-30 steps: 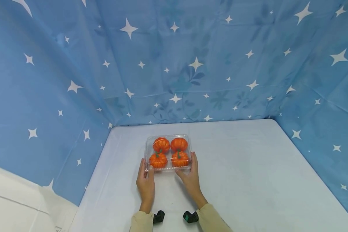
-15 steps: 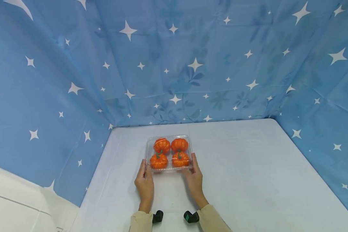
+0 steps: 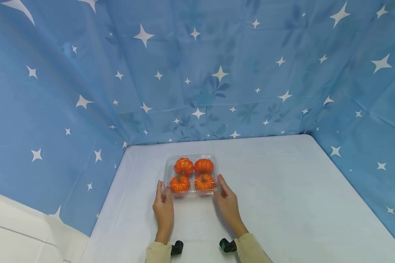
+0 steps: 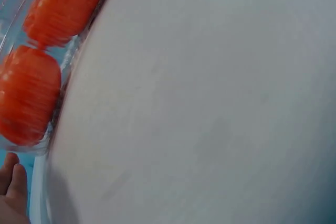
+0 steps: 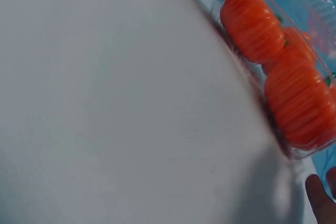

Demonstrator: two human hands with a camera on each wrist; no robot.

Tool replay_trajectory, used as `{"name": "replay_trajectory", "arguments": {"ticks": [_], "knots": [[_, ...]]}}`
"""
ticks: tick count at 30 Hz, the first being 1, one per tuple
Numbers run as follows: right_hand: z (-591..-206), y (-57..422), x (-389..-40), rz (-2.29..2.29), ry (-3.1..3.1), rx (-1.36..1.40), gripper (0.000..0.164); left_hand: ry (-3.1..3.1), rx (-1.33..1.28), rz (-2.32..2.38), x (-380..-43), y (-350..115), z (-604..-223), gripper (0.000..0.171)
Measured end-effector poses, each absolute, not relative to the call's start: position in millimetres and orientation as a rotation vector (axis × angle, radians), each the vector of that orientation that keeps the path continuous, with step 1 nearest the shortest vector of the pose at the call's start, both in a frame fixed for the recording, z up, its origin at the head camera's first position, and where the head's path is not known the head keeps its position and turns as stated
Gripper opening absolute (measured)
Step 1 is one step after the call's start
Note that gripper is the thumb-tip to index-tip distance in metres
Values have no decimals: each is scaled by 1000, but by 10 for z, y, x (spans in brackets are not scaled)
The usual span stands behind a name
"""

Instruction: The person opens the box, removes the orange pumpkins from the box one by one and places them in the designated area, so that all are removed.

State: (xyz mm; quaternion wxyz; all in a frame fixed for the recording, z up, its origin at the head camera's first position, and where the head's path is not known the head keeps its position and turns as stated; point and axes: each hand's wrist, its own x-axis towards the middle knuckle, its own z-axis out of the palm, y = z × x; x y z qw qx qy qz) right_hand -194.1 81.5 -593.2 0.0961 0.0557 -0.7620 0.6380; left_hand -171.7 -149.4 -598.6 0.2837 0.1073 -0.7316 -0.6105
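Sitting on white table (image 3: 283, 204), left of its middle: clear plastic clamshell box (image 3: 192, 186), four orange pumpkins (image 3: 204, 182) inside, two by two. Box lies flat, long axis apparently side to side, near edge facing the person, green stems turned toward the centre. Left hand (image 3: 164, 211) at the near-left corner: fingers fairly straight along the side, thumb spread off by the front; can't tell if any grip. Right hand (image 3: 229, 207) at the near-right corner, thumb and fingers parted, holding nothing. Right wrist view shows a small gap between right thumb and box that the head view doesn't make clear, plus left hand touching the far corner. Left wrist view catches two pumpkins, blurred; head view gets all four.
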Motion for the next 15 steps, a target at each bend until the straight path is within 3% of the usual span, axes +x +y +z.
{"name": "replay_trajectory", "arguments": {"ticks": [5,15], "knots": [[-5744,853,-2001,1826,-2274,199,52,-2088,226,-1732,-1705,-1604,-5951,72],[-5220,897,-2361,1825,-2270,318,50,-2420,2,-1682,-1799,-1797,-5870,73]]}}
